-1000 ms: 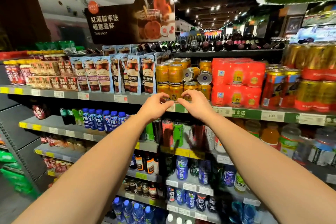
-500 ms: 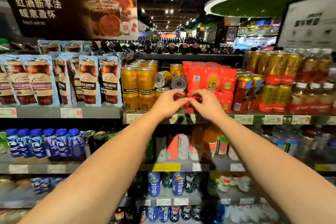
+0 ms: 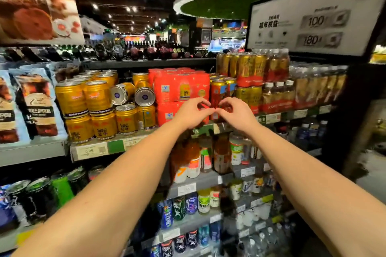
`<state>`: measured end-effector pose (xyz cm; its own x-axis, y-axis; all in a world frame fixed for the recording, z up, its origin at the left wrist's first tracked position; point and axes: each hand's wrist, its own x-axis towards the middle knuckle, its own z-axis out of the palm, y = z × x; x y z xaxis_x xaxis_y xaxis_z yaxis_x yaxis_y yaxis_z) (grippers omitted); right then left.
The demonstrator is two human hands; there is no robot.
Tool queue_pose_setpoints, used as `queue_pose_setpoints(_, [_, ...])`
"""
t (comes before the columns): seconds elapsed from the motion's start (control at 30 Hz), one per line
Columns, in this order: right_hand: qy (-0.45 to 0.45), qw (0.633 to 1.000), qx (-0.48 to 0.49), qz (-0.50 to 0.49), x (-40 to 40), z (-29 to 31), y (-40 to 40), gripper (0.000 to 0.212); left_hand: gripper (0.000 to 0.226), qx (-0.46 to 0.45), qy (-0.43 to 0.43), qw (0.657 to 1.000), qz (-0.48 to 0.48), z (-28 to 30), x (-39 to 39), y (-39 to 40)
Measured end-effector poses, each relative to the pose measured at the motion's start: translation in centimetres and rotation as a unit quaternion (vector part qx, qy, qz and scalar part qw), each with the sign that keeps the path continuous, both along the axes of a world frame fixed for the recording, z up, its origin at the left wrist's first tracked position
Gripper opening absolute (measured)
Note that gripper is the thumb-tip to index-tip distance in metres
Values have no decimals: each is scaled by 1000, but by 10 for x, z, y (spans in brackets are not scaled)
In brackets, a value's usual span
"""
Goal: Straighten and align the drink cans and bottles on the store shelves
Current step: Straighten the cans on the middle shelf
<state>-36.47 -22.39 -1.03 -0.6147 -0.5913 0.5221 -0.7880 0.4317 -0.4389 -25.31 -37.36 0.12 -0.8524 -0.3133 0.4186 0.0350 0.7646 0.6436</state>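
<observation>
Left hand (image 3: 191, 113): reaches to the front of the top drinks shelf, fingers curled, tips meeting the other hand's; whether it holds anything I cannot tell
Right hand (image 3: 234, 112): same height, fingers curled in front of a red-and-gold can (image 3: 217, 92); grip unclear
Red multipacks (image 3: 177, 87): stacked two high on the shelf, just behind the left hand
Gold cans (image 3: 85, 100): stacked in two tiers left of the multipacks, upright
Tipped cans (image 3: 144, 96): two lie on their sides atop the lower gold tier, ends facing out
Wrapped gold packs (image 3: 248, 69): right of the hands, stacked
Shelf edge (image 3: 117, 146): price tags along the front
Lower shelves: bottles (image 3: 193, 167) standing in rows
</observation>
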Motion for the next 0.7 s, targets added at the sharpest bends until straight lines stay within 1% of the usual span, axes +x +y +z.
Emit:
queue_pose_setpoints(0.2, [-38, 999, -2, -19, -53, -12, 69, 31, 24, -11, -8, 1000, 4, -13, -62, 52])
queue_pose_setpoints(0.33, [-52, 999, 1, -1, -96, -24, 124, 31, 19, -17, -10, 1000, 18, -22, -109, 98])
queue_pose_setpoints(0.43, [-55, 998, 11, 16, -128, -31, 158, 32, 24, -6, -13, 999, 40, -27, -137, 128])
queue_pose_setpoints(0.6, [-84, 995, 10, 48, -166, -31, 188, 31, 24, 8, -11, 996, 89, -29, -153, 167])
queue_pose_setpoints(0.7, [-90, 992, 9, 83, -166, -32, 185, 30, 22, 19, -12, 993, 117, -34, -142, 179])
